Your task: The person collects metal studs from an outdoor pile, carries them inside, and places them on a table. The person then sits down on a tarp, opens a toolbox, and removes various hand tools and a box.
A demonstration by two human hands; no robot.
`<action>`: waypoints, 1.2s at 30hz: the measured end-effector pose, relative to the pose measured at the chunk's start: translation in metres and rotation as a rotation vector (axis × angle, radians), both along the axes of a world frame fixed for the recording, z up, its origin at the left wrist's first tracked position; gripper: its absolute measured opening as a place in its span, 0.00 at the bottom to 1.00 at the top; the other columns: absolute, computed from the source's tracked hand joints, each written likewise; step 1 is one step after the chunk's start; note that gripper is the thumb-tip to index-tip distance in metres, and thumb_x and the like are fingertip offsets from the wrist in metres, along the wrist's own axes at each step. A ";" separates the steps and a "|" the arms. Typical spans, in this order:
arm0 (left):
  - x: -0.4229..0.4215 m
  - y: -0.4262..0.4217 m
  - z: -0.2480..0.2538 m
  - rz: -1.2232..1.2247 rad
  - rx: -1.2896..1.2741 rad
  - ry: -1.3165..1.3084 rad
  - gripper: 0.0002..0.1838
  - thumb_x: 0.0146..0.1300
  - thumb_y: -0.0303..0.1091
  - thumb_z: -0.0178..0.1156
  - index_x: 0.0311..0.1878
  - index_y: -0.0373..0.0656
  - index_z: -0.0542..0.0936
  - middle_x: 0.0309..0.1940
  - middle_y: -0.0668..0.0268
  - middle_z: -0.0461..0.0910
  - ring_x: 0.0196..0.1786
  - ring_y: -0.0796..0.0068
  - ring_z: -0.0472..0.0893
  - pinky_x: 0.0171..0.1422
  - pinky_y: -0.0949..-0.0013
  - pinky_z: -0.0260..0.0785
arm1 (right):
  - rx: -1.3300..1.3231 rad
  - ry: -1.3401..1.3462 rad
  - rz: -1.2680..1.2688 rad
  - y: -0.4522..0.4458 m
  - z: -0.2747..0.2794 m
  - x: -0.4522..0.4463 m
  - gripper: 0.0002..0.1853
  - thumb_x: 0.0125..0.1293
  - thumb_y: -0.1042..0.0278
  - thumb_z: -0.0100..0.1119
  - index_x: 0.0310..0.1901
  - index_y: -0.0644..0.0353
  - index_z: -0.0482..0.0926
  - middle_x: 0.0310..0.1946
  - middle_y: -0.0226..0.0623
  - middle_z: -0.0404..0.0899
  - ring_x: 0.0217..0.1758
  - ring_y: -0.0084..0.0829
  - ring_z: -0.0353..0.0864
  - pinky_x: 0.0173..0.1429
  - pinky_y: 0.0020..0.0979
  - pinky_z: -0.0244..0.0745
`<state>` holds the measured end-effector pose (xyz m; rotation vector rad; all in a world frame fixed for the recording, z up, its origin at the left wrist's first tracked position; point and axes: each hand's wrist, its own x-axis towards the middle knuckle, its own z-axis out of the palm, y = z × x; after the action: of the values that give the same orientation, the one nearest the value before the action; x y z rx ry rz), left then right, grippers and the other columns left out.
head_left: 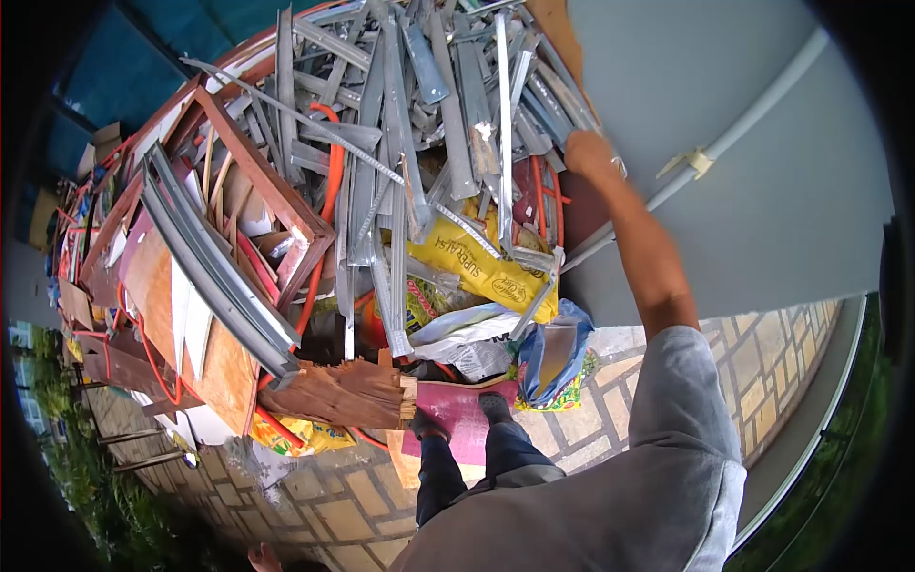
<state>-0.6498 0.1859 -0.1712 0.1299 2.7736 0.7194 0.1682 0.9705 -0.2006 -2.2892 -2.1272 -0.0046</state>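
My right hand [589,154] is at the end of my outstretched arm, its fingers closed at the upper right edge of a scrap pile. It grips a grey metal channel [566,93] among many others lying close together. Only the fingers of my left hand [263,558] show at the bottom edge, away from the pile; their pose is too small to make out. Below the loose metal pieces lies a yellow sack [467,259]. Nearby are a white sack [467,334] and a blue bag [555,353].
A brown wooden frame [257,157], curved grey channels [214,272] and a splintered board [343,393] fill the left side. An orange hose [334,176] crosses the pile. A grey wall [743,219] with a pipe stands at right. My feet are on a magenta board [453,398].
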 end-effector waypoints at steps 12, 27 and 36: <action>-0.007 0.089 -0.016 -0.377 0.244 0.173 0.20 0.66 0.27 0.62 0.58 0.25 0.74 0.19 0.78 0.58 0.23 0.86 0.59 0.26 0.72 0.48 | 0.100 -0.098 -0.114 -0.128 -0.066 -0.050 0.17 0.66 0.67 0.57 0.53 0.68 0.79 0.42 0.50 0.87 0.43 0.49 0.89 0.49 0.43 0.84; -0.008 0.117 -0.025 -0.130 0.425 -0.127 0.08 0.67 0.33 0.65 0.46 0.44 0.79 0.27 0.72 0.74 0.22 0.81 0.71 0.20 0.74 0.59 | -0.083 0.406 -0.289 -0.287 -0.014 -0.020 0.13 0.58 0.67 0.59 0.38 0.69 0.83 0.39 0.61 0.85 0.44 0.60 0.86 0.51 0.53 0.81; 0.011 0.151 -0.007 -0.229 0.365 -0.154 0.14 0.69 0.36 0.64 0.53 0.41 0.80 0.29 0.71 0.77 0.28 0.81 0.76 0.24 0.77 0.63 | 0.079 0.410 -0.242 -0.264 -0.060 -0.004 0.20 0.52 0.69 0.62 0.47 0.69 0.78 0.41 0.64 0.83 0.47 0.62 0.84 0.55 0.51 0.80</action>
<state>-0.6391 0.3369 -0.1778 0.4360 2.4056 1.1120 0.1640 0.7065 -0.2611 -2.2472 -1.6189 0.3390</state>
